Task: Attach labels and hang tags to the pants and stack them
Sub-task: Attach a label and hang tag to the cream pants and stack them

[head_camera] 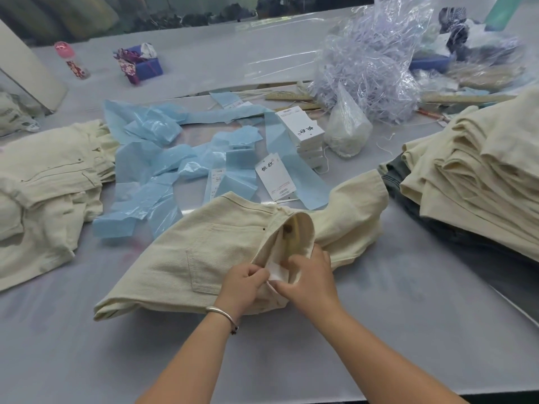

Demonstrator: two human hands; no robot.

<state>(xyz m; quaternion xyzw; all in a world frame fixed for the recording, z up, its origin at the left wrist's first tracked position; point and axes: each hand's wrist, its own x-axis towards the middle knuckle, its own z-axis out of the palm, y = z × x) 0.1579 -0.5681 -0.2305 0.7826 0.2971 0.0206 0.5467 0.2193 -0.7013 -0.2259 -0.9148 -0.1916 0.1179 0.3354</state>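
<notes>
A folded pair of cream pants lies in front of me on the grey table, its waistband turned open. My left hand and my right hand meet at the inside of the waistband, both pinching a small white label there. A single white hang tag lies just beyond the pants. Behind it stands a stack of white hang tags. A tall pile of folded cream pants sits at the right. More cream pants lie at the left.
Crumpled light blue plastic strips and bags litter the middle of the table. A heap of clear plastic shreds and a clear bag of string sit at the back right. A blue box and a small bottle stand at the back left.
</notes>
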